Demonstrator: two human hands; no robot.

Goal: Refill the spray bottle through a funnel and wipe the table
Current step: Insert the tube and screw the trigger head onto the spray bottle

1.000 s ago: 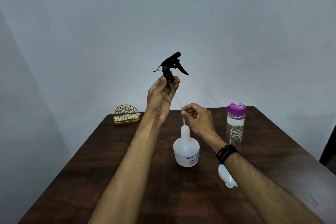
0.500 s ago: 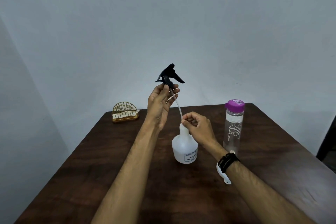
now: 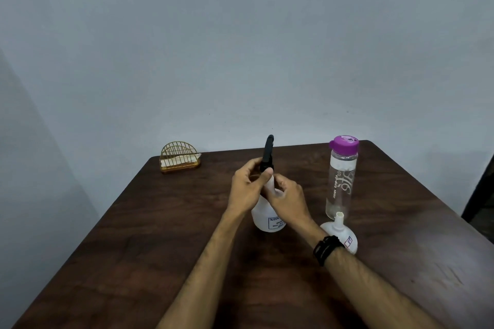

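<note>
At the centre of the dark brown wooden surface [image 3: 133,235] stands the squat, translucent white plastic spray bottle [image 3: 263,218], upright, with its black plastic trigger sprayer head [image 3: 268,153] seated at the top of the neck. The left hand [image 3: 247,189] curls its fingers and thumb around the collar of the sprayer head, gripping it, while the right hand [image 3: 287,196] wraps around the neck and shoulder of the bottle and holds it steady; the step in hand appears to be screwing the head on or off. The chief risk from here is a cross-threaded or loosely seated collar, caused by turning the head while it sits tilted on the neck, which would let liquid leak in later spraying; a twist given without firm support from the right hand could also tip the light bottle over. Whether the spray bottle holds any liquid cannot be told through its cloudy wall. Just to its right lies a small white plastic funnel [image 3: 339,235], mouth down and spout up, beside a tall clear plastic bottle with a purple cap [image 3: 342,179], which looks nearly empty. At the far left corner a gold wire holder [image 3: 179,157] contains a pale folded item, probably napkins.
</note>
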